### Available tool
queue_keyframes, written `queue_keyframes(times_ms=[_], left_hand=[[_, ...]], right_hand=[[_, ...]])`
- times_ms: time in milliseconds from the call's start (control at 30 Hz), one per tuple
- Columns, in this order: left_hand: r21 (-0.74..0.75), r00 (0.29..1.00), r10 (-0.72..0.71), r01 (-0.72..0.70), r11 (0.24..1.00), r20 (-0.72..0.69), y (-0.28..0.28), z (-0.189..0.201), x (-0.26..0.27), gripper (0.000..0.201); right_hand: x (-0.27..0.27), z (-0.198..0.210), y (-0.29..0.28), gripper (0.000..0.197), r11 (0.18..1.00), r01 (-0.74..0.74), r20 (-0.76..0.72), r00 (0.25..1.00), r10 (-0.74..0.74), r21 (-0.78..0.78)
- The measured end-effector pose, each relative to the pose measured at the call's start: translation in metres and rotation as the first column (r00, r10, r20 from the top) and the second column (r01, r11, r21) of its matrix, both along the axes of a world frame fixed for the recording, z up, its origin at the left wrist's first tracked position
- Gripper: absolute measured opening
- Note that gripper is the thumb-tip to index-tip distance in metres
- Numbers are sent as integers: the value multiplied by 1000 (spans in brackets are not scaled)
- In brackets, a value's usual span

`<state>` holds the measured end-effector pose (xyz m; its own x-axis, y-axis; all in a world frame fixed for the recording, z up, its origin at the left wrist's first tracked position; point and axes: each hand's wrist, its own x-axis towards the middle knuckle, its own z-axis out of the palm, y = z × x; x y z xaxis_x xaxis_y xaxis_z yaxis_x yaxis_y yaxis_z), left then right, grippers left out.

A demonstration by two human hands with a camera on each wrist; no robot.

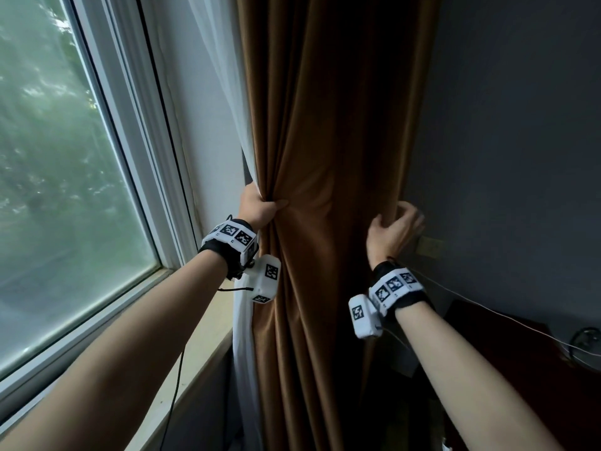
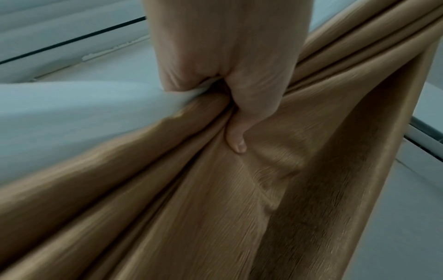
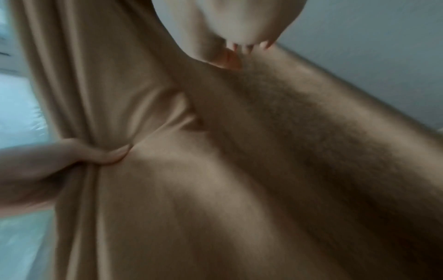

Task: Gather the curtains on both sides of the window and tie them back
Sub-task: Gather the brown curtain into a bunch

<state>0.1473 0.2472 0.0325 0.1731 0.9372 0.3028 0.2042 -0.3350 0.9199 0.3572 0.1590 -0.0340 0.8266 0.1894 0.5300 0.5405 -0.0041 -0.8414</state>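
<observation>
A brown curtain (image 1: 325,125) hangs in folds between the window and a dark wall. A white sheer curtain (image 1: 227,92) hangs just behind its left edge. My left hand (image 1: 260,206) grips the brown curtain's left side together with the sheer, bunching the cloth at about sill height. The left wrist view shows that left hand (image 2: 239,85) closed on the brown curtain (image 2: 215,208), with the sheer curtain (image 2: 72,113) beside it. My right hand (image 1: 395,224) curls round the curtain's right edge, thumb in front. The blurred right wrist view shows the right hand (image 3: 227,37), the brown curtain (image 3: 191,189) and the left hand (image 3: 72,157).
The window (image 1: 48,157) fills the left, with a pale sill (image 1: 201,336) below it. A dark wall (image 1: 504,125) is on the right, with a wall socket (image 1: 429,245) right behind my right hand. Dark furniture (image 1: 520,353) and a thin cable (image 1: 487,310) lie lower right.
</observation>
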Motion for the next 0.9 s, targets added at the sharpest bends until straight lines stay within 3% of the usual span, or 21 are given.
queue_keyframes(times_ms=[100,133,200,267,433,633,733,900], left_hand=[[3,1000,12,-12,1000,-6,-2,-1,4,46],[4,1000,16,-16,1000,-3,-2,-1,6,46],[11,1000,26,-26,1000,1,-2,-2,9,45],[15,999,44,-44,999,-4,-3,-3,12,45],[32,991,117,-115,993,-71,-2,-5,21,49],[100,967,205,-192,976,-148,-11,-5,36,44],[117,964,220,-203,972,-153,-16,-5,39,42],[107,981,121,-106,989,-151,-12,-9,30,40]], right_hand=[[27,6,5,73,986,-156,-221,965,139,-58],[33,6,6,72,971,-233,-260,942,212,-52],[42,7,4,47,948,-313,-282,916,284,-60],[43,5,-2,23,949,-307,-227,932,284,-75],[16,-12,-14,18,947,-313,15,949,315,-75],[-36,-28,-25,19,897,-442,308,851,425,-14],[-58,-29,-19,17,851,-523,333,794,509,-51],[-75,-28,-4,19,786,-585,263,741,619,-201]])
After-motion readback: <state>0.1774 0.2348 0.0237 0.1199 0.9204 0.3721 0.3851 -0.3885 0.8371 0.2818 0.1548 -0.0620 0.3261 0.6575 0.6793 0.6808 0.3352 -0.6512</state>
